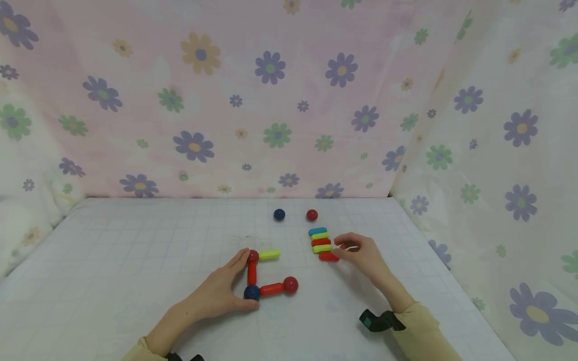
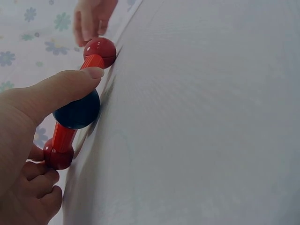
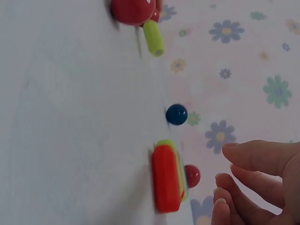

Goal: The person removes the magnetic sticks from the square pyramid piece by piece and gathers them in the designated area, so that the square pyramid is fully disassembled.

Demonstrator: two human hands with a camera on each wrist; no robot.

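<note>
Head view: the left hand (image 1: 219, 292) is pinching one side of a joined rod-and-ball frame (image 1: 272, 289). The right hand (image 1: 363, 254), loosely curled, is holding nothing; the nearest loose red rod (image 1: 328, 256) is lying just left of it. Picking up that rod is seemingly becoming the step in hand, probably calling for a light pinch next.

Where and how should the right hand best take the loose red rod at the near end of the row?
I would pinch the loose red rod by its right end, coming from above and from the right, where the right hand is. It lies flat, and that end sticks out past the neighbouring yellow-green rod, so thumb and fingers can probably close on both long sides.
</note>
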